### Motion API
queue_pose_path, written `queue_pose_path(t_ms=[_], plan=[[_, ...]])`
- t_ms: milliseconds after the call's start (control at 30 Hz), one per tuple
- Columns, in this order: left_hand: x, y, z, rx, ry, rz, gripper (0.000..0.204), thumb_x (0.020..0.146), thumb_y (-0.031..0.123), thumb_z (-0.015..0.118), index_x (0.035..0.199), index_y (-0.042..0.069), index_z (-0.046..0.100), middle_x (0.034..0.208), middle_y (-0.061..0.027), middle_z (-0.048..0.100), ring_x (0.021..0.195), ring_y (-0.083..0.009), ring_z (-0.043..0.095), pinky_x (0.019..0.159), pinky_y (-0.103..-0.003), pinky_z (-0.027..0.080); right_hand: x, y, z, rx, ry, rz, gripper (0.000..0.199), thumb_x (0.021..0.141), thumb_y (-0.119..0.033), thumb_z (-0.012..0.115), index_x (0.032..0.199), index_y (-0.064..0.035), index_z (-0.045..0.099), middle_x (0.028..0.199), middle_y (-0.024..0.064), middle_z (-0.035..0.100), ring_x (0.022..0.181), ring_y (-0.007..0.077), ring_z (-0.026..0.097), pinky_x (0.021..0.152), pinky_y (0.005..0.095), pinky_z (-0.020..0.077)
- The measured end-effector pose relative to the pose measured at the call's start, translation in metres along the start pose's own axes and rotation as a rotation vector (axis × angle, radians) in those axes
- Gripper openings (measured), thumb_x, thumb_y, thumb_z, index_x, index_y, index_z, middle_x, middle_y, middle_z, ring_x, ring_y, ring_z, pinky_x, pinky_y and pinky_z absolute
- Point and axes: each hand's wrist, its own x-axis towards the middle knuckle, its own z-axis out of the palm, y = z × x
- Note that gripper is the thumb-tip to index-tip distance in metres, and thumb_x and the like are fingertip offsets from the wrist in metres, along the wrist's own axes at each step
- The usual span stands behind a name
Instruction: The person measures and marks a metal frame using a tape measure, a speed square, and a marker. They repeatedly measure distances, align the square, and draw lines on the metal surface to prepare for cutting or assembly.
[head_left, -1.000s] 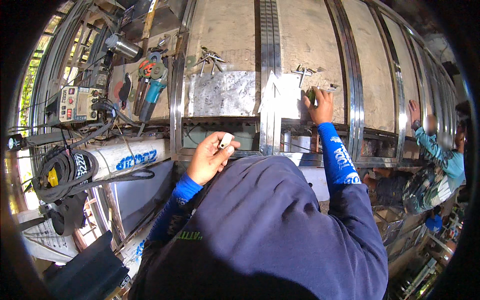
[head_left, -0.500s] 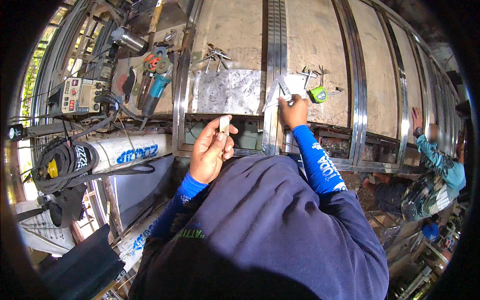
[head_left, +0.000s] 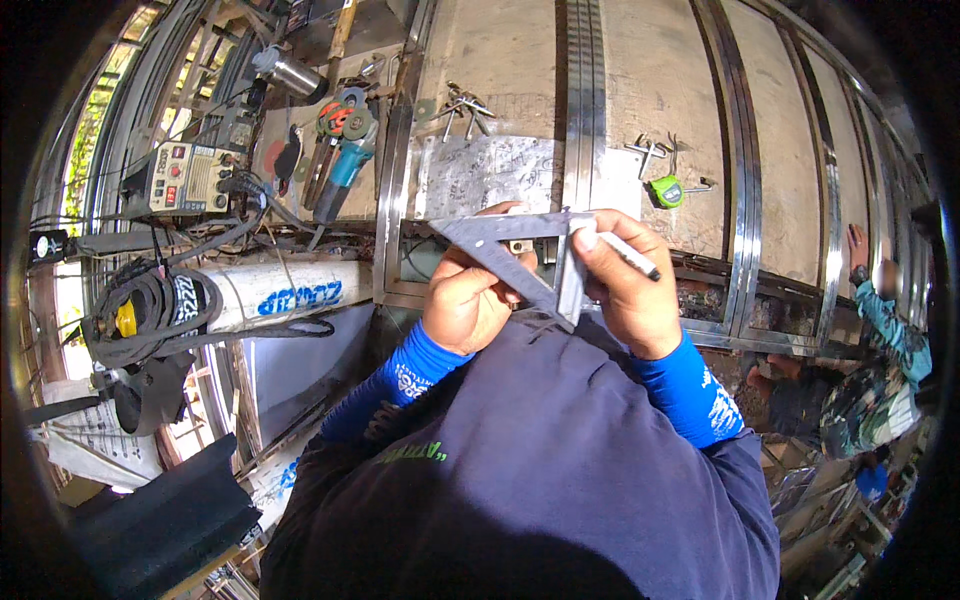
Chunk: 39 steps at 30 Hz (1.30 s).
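Close to my chest, my right hand [head_left: 638, 298] grips a grey metal triangle square [head_left: 478, 243], and a white marker pen [head_left: 630, 254] with a dark tip sticks out between its fingers. My left hand [head_left: 466, 308] is closed behind the square, its fingers round a small pale metal piece [head_left: 520, 246] that shows partly through the square's opening. The square covers much of that piece and some left fingertips. Whether the square touches the piece, I cannot tell. Beyond both hands lies a scribbled metal sheet [head_left: 487, 178] beside steel tubes [head_left: 585, 120].
Farther off are a green tape measure [head_left: 665, 191] and several metal pieces [head_left: 466, 108]. To the left stand an angle grinder [head_left: 347, 165], a steel flask [head_left: 290, 73], a welding machine [head_left: 190, 178] and coiled cable [head_left: 150, 310]. Another person [head_left: 875, 385] works at the far right.
My right hand has lifted the square off the steel tubes and drawn it back toward my chest, in front of the left hand and its metal piece. The view has shifted slightly.
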Motion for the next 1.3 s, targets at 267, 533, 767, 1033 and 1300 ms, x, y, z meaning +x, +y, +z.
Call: queue_pose_path(t_ms=[267, 533, 767, 1033, 1300], plan=[[-0.004, 0.012, 0.018, -0.165, -0.074, -0.064, 0.072, 0.091, 0.04, 0.071, 0.146, -0.001, 0.049, 0.133, -0.0129, 0.061, 0.112, -0.0239, 0.059, 0.093, -0.042, 0.051, -0.007, 0.0, 0.016, 0.054, -0.072, -0.069, 0.015, 0.098, -0.012, 0.07, 0.108, -0.0001, 0.071, 0.094, 0.0051, 0.073, 0.081, 0.0077, 0.066, 0.073, 0.0236, 0.0533], [-0.012, 0.003, 0.037, 0.42, -0.004, 0.252, 0.056, 0.092, 0.003, 0.068, 0.144, -0.002, 0.048, 0.148, -0.0149, 0.047, 0.13, -0.0214, 0.051, 0.109, -0.038, 0.042, -0.017, -0.003, 0.02, -0.035, 0.02, -0.095, 0.017, 0.096, -0.013, 0.074, 0.108, -0.0011, 0.071, 0.087, -0.0013, 0.068, 0.074, 0.0034, 0.055, 0.066, 0.0204, 0.0452], [-0.013, 0.004, 0.038, 0.637, 0.139, 0.257, 0.035, 0.093, 0.002, 0.071, 0.126, -0.005, 0.063, 0.126, -0.0138, 0.065, 0.114, -0.022, 0.063, 0.102, -0.036, 0.048, -0.019, -0.001, 0.024, -0.051, 0.051, -0.21, 0.022, 0.095, -0.012, 0.075, 0.114, -0.001, 0.072, 0.084, -0.0026, 0.066, 0.071, 0.0025, 0.053, 0.062, 0.0191, 0.0426], [-0.013, 0.007, 0.047, 0.461, 0.197, 0.236, 0.043, 0.093, -0.001, 0.069, 0.133, -0.006, 0.055, 0.12, -0.0138, 0.068, 0.112, -0.0208, 0.065, 0.099, -0.034, 0.05, -0.02, -0.003, 0.026, -0.071, 0.043, -0.152, 0.031, 0.095, -0.015, 0.076, 0.122, -0.0027, 0.072, 0.081, -0.0038, 0.066, 0.066, 0.0012, 0.051, 0.057, 0.0185, 0.0392], [-0.009, 0.01, 0.062, 0.64, 0.279, 0.226, 0.027, 0.094, 0.002, 0.07, 0.12, -0.005, 0.066, 0.113, -0.0135, 0.072, 0.104, -0.0193, 0.068, 0.093, -0.032, 0.053, -0.02, 0.002, 0.03, 0.019, 0.049, -0.217, 0.029, 0.095, -0.013, 0.075, 0.122, -0.0028, 0.072, 0.082, -0.0035, 0.067, 0.064, 0.0008, 0.049, 0.055, 0.0182, 0.0375]])
